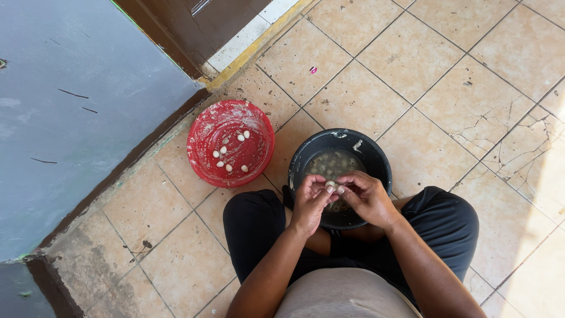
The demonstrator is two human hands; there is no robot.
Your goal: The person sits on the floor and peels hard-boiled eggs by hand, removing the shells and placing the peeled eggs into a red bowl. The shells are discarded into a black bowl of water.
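Note:
A small white egg-like piece (333, 188) is pinched between the fingertips of my left hand (310, 203) and my right hand (366, 197), just above the near rim of a black bucket (376, 158). The bucket holds murky water with many small pale pieces in it. To its left stands a red bowl (206, 132) with several small white peeled pieces (231, 153) lying on its bottom.
I sit on a tan tiled floor (424, 88), my dark-trousered knees on either side of the bucket. A grey painted wall (76, 106) runs along the left, and a brown door (194, 23) stands at the top. A tiny pink scrap (313, 70) lies on a tile.

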